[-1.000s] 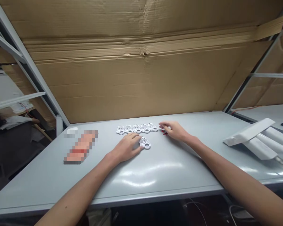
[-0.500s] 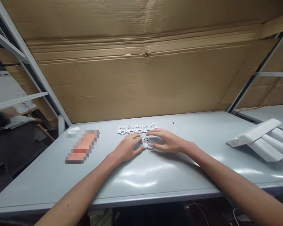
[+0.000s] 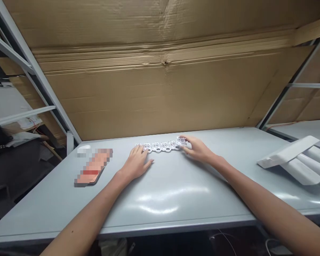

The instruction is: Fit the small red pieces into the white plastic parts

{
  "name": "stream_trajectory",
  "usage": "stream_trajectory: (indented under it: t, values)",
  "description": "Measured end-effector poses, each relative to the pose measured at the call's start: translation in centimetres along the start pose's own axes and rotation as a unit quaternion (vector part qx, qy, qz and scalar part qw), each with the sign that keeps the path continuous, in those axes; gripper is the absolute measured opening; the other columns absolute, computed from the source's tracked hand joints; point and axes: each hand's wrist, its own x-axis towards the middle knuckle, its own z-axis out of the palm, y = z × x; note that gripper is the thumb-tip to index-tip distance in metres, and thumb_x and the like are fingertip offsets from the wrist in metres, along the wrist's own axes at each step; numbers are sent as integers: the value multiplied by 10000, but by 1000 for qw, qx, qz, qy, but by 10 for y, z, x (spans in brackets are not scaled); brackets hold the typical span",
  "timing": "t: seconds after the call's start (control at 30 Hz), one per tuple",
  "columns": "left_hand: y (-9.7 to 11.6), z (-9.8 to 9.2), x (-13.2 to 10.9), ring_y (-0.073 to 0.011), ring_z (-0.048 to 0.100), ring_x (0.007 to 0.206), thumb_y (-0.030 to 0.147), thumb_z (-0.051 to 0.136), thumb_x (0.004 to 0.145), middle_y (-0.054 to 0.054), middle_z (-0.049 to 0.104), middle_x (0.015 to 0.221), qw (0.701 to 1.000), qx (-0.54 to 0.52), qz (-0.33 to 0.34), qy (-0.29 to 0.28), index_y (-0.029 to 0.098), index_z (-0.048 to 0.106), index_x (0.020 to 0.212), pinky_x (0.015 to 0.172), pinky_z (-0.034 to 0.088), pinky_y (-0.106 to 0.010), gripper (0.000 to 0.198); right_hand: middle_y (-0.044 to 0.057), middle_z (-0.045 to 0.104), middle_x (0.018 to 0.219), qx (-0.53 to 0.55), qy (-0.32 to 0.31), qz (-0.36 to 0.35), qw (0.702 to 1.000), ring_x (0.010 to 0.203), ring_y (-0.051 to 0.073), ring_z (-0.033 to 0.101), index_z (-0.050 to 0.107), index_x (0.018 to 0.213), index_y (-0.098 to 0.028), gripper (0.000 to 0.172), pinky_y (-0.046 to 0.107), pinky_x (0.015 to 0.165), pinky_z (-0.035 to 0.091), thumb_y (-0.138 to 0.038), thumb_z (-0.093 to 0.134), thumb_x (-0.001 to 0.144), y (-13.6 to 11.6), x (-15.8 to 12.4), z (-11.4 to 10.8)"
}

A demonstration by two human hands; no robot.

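Note:
Several flat white plastic pieces (image 3: 156,147), each with a ring-shaped opening at its lower part and small holes above, lie side by side in a row on the table. At the row's right end, my right hand (image 3: 199,149) pinches another white plastic piece (image 3: 180,141) of the same shape between thumb and fingers. This piece sits slightly farther back than its neighbours. My left hand (image 3: 135,163) lies palm down at the row's left end, fingers stretched out and thumb apart. Its fingertips touch or cover part of the leftmost pieces.
A blurred-out orange-red oblong object (image 3: 94,166) lies on the grey-white table (image 3: 165,192) at the left, near a small white item (image 3: 84,150). White bar-like equipment (image 3: 290,156) stands at the right. A cardboard sheet (image 3: 160,99) closes off the back between metal posts.
My right hand has carried the single white piece from in front of the row to its right end. The left hand has let go of that piece and shifted left onto the row.

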Motion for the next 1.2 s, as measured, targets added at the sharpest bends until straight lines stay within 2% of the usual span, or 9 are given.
stream_trajectory:
  t: [0.07,0.13,0.27,0.4,0.5,0.63,0.83,1.07,1.2]
  values:
    - [-3,3,0,-405,258,1439,489,449,955,-239,382,1504,999,11,-30,-20,93,472,1350,1136,258,-569,560,123,577,1369,-1,-5,49,999,1186,317,585,499,1375,-217,480,469,1014,442,-376,486,923,10,4,1]
    - [-5,5,0,-413,227,1448,529,424,954,-257,346,1521,998,6,-46,-31,88,400,1406,1128,240,-593,632,138,594,1344,-5,-23,69,997,1137,321,613,498,1369,-202,465,478,988,455,-361,441,936,14,6,2]
    - [-6,5,-1,-418,217,1451,563,363,964,-269,290,1544,996,-12,-67,-64,101,357,1440,1112,239,-617,663,99,606,1355,-15,-68,33,997,1228,324,557,541,1345,-233,444,494,1048,408,-294,400,929,13,9,5]
    - [-5,3,-1,-400,194,1462,567,356,968,-247,270,1560,995,-18,-68,-68,126,372,1440,1121,220,-617,646,78,551,1427,-13,-62,30,998,1313,323,490,577,1338,-236,462,503,1102,362,-265,414,906,11,9,5]
    - [-3,0,0,-379,149,1477,571,362,966,-231,235,1577,995,-31,-73,-58,140,333,1477,1133,196,-615,669,87,508,1467,-22,-64,24,997,1354,316,448,568,1356,-221,461,492,1132,334,-324,418,932,5,4,6]
    - [-1,-3,1,-376,97,1482,592,338,964,-222,156,1597,992,-42,-86,-81,130,308,1509,1144,180,-611,715,99,479,1490,-62,-114,-8,992,1390,321,400,503,1421,-228,533,489,1140,324,-474,407,957,-12,-4,12]
    - [-2,-4,2,-366,89,1483,620,316,963,-176,155,1603,992,-44,-75,-90,174,332,1513,1141,171,-630,708,109,399,1545,-151,-153,-22,976,1453,335,278,456,1460,-208,623,504,1167,259,-562,315,967,-24,-4,22]
    - [-3,-3,2,-370,123,1480,609,326,967,-153,217,1595,994,-49,-57,-83,187,355,1503,1148,168,-628,683,119,340,1574,-164,-148,-17,975,1460,343,255,404,1496,-191,663,506,1170,236,-576,285,969,-19,0,27]
    - [-4,-3,4,-356,79,1490,596,319,971,-157,137,1615,994,-44,-69,-73,177,317,1519,1157,150,-607,690,148,392,1542,-176,-152,-31,972,1431,349,315,438,1475,-166,640,505,1155,261,-541,282,982,-22,0,21]
